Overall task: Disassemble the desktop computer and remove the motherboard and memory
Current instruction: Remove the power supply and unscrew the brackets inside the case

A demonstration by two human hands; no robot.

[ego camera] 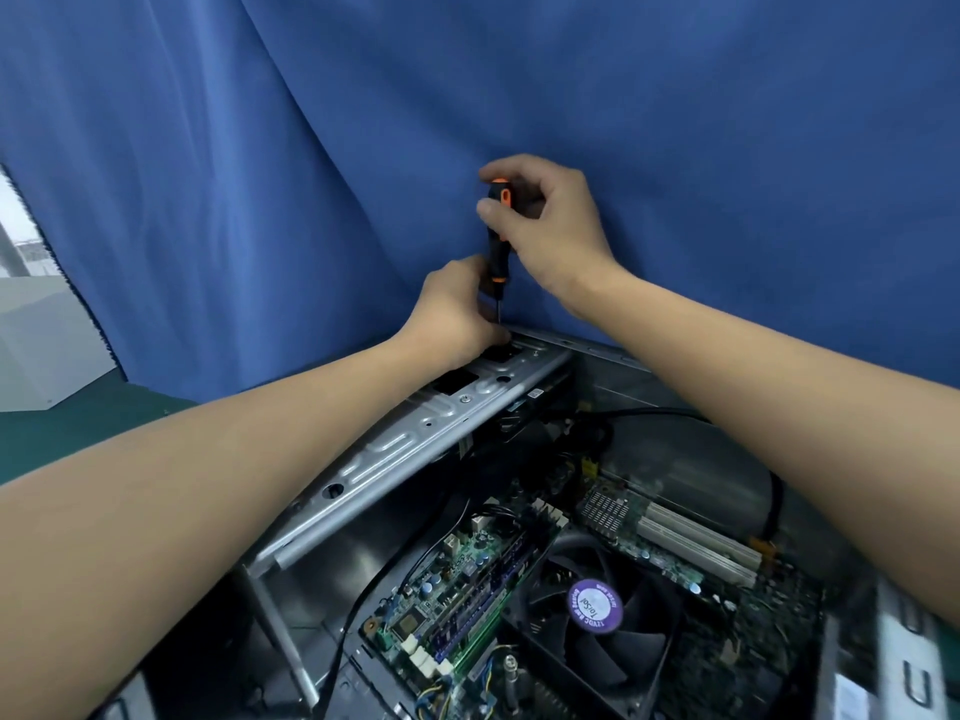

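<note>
Both hands meet at the centre of the frame, above the far corner of the open computer case (pixel 618 379). The right hand (pixel 545 226) is curled round the top of a black-and-orange screwdriver (pixel 496 241), which stands nearly upright. The left hand (pixel 457 309) sits lower and pinches the tool near the foot of its handle, apparently steadying the thin shaft. The tip comes down onto the far end of the metal rail (pixel 415 433) that runs diagonally from lower left up to centre (whether it is seated in a screw head is hidden by the left hand).

The motherboard (pixel 457 569) lies flat in the case floor, lower centre of the frame, below and nearer than both hands, under the two forearms. Its memory sticks (pixel 480 602) run as long strips from lower left toward upper right, just left of the black fan (pixel 641 654). The left forearm passes closer to them. A blue curtain (pixel 675 122) fills the upper frame.

My read is that frame screws are being dealt with first, and the board and memory have not been lifted out yet.
</note>
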